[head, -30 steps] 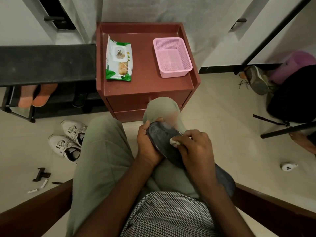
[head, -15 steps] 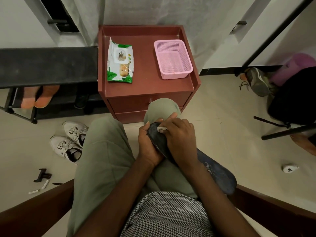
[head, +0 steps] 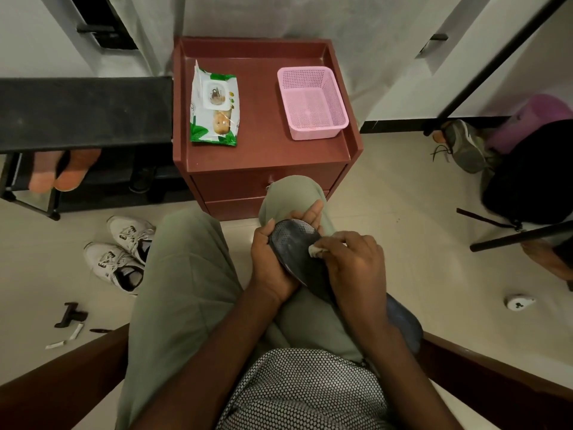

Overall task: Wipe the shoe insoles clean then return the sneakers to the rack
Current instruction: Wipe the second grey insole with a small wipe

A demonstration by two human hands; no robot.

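Seated, you hold a dark insole (head: 297,252) across your right thigh, your left hand (head: 273,262) curled round its toe end from the left, fingers wrapped under and showing past the far edge. Your right hand (head: 350,268) pinches a small balled white wipe (head: 315,250) and presses it to the insole's right edge, just behind the toe; the heel end runs back under your right forearm toward the near right. By the look of it, the wiping step is in hand, with the rack step not yet begun.

The next move calls for a firm left-hand hold while the wipe is drawn along the length toward the heel, which your right wrist now hides.

On the floor to the left, the two white sneakers (head: 121,252) lie side by side, mouths open, well apart from your hands. Beyond your knees stands a red-brown bedside cabinet (head: 263,162); on its top a green-and-white pack of wipes (head: 214,107) lies at the left and a pink mesh basket (head: 311,102) sits at the right. Far left, the black shoe rack (head: 77,113) waits, a pair of orange soles (head: 60,173) on its lower shelf.
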